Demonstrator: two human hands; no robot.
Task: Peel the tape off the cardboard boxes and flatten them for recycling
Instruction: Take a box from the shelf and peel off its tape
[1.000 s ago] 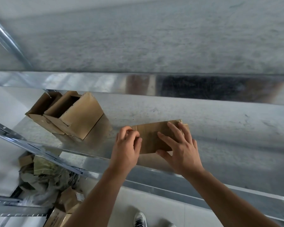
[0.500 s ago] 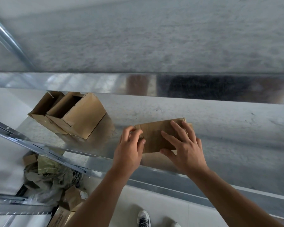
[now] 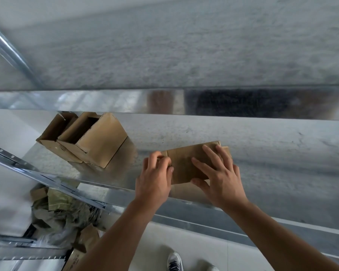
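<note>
A small flat cardboard box (image 3: pixel 186 163) lies on the metal shelf (image 3: pixel 262 153) in front of me. My right hand (image 3: pixel 217 177) presses on its top with the fingers spread and straight. At the box's left end my left hand (image 3: pixel 155 178) has its fingers curled and its fingertips pinch the edge there; what it pinches is too small to make out. Two open cardboard boxes (image 3: pixel 86 139) stand side by side further left on the same shelf, apart from both hands.
The upper shelf's shiny metal rail (image 3: pixel 164 100) crosses above the boxes. A slanted metal upright (image 3: pixel 37 173) runs at the left. Below on the floor lies a heap of crumpled cardboard and plastic (image 3: pixel 63 216). My shoe (image 3: pixel 174 261) shows at the bottom.
Both hands and the flat box keep nearly the same place; only the view has drifted slightly, and the left fingertips stay curled at the box's left end.
</note>
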